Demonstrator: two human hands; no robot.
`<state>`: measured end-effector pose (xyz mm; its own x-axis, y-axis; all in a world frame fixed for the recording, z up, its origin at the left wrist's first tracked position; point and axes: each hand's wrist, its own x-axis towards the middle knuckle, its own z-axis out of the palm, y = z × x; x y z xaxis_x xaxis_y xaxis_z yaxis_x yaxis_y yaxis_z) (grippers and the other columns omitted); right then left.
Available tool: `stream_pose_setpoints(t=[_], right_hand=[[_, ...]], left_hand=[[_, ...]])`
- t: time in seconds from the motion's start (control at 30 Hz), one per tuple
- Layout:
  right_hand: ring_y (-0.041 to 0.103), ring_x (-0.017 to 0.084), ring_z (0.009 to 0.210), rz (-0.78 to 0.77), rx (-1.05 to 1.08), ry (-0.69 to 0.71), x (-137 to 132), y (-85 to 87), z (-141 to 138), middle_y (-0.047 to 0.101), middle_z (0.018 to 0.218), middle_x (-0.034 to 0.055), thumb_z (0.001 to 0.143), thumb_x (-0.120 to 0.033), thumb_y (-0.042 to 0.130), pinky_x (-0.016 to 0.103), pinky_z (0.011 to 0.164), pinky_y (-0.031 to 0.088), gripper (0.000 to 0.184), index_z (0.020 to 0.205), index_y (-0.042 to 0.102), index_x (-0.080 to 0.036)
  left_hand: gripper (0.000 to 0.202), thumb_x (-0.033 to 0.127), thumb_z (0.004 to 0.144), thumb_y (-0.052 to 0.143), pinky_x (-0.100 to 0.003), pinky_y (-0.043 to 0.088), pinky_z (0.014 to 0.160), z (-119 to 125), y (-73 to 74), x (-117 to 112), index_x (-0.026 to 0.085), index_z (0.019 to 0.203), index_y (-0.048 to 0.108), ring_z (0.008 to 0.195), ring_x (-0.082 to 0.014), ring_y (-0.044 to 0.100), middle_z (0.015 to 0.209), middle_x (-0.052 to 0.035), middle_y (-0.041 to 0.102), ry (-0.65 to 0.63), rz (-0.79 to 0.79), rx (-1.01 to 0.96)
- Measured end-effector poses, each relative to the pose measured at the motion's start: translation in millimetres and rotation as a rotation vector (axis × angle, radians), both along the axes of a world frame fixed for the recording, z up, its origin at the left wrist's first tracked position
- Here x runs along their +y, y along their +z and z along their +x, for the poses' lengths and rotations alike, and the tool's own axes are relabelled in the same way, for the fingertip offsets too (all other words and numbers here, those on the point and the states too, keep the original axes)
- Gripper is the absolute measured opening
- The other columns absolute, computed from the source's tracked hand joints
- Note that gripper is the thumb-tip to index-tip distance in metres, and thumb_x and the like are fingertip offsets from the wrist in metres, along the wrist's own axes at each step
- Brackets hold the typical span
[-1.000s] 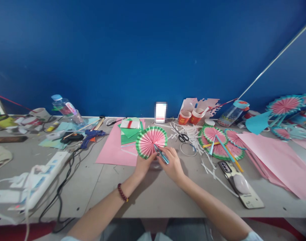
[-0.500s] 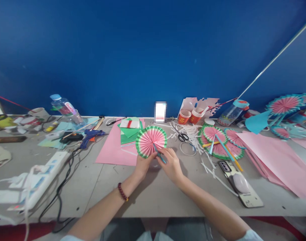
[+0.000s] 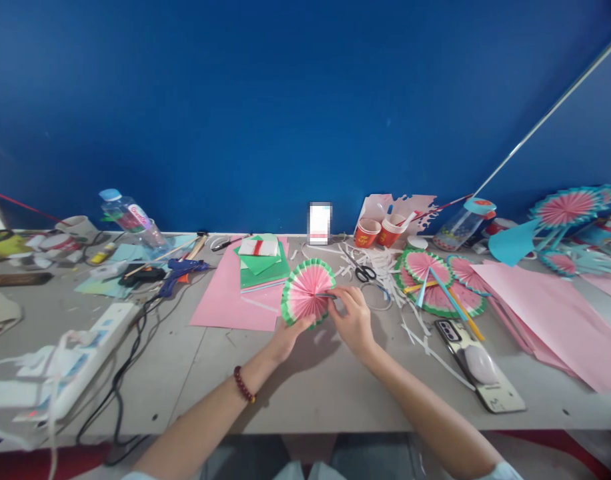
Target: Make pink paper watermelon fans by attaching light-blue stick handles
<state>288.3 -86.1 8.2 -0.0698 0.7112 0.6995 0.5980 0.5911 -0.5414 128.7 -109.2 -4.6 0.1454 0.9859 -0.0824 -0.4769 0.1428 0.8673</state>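
Observation:
A round pleated paper fan (image 3: 305, 288), pink with a green and white rim like a watermelon slice, is held just above the grey table (image 3: 305, 393). My left hand (image 3: 288, 335) grips its lower edge from below. My right hand (image 3: 353, 315) pinches the fan's blue stick handle at the fan's centre, where only a short dark stub shows. A pink paper sheet (image 3: 225, 293) and a stack of green folded papers (image 3: 263, 265) lie just behind the fan on the left.
Finished watermelon fans (image 3: 438, 283) lie to the right, with scissors (image 3: 366, 273), white paper strips, red paper cups (image 3: 378, 233), a phone (image 3: 478, 363) and pink sheets (image 3: 550, 320). On the left are a blue glue gun (image 3: 183, 270), a power strip (image 3: 80, 360), cables and a water bottle (image 3: 130, 217).
The fan has shifted right and tilted up off the table. My right hand moved up to the fan's centre, and the blue stick swung from pointing down-right to nearly hidden behind my fingers.

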Motion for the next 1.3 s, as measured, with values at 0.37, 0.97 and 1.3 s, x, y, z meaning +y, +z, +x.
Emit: stream_pose_setpoints(t=[0.37,0.97,1.3], right_hand=[[0.057,0.019,0.080,0.058,-0.056,0.057,4,-2.9,5,0.066,0.087,0.0055,0.087,-0.014,0.050,0.035,0.074,0.046,0.015,0.091,0.063,-0.021],[0.057,0.019,0.083,0.019,-0.103,0.084,4,-2.8,9,0.066,0.090,0.0057,0.089,-0.016,0.048,0.035,0.077,0.046,0.016,0.094,0.061,-0.021],[0.056,0.020,0.080,0.035,-0.153,0.079,2,0.0,7,0.065,0.085,0.0067,0.089,-0.013,0.044,0.035,0.073,0.046,0.019,0.094,0.061,-0.020]], left_hand=[[0.036,0.027,0.073,0.068,-0.045,0.033,0.104,-1,-0.3,3,0.019,0.109,0.066,0.118,-0.0296,0.051,0.118,-0.0079,0.063,-0.105,0.028,-0.011],[0.036,0.031,0.063,0.073,-0.047,0.037,0.101,4,16.0,3,0.014,0.095,0.070,0.111,-0.0324,0.056,0.105,-0.0111,0.069,-0.009,-0.111,-0.090],[0.040,0.030,0.066,0.073,-0.043,0.038,0.100,3,10.0,2,0.013,0.102,0.068,0.111,-0.0300,0.056,0.111,-0.0111,0.066,-0.013,-0.078,-0.086]])
